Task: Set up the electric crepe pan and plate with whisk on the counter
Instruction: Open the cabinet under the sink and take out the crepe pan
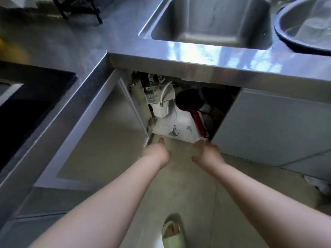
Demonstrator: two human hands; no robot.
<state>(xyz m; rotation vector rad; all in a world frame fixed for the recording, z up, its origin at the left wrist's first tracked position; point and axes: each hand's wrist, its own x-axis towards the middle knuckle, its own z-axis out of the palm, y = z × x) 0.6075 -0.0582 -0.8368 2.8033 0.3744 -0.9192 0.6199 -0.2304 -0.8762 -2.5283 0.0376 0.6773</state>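
Crepe pan (190,102) sits inside the open cabinet (223,111), both hands (155,152) reaching low.

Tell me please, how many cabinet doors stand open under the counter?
1. The open door is swung out to the left of the cupboard below the sink. The door on the right is shut. Other doors may be out of view.

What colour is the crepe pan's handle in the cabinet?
Red, under a black round pan; handle shows best in the head view.

Black red-handled crepe pan (190,102) inside cabinet (227,108)
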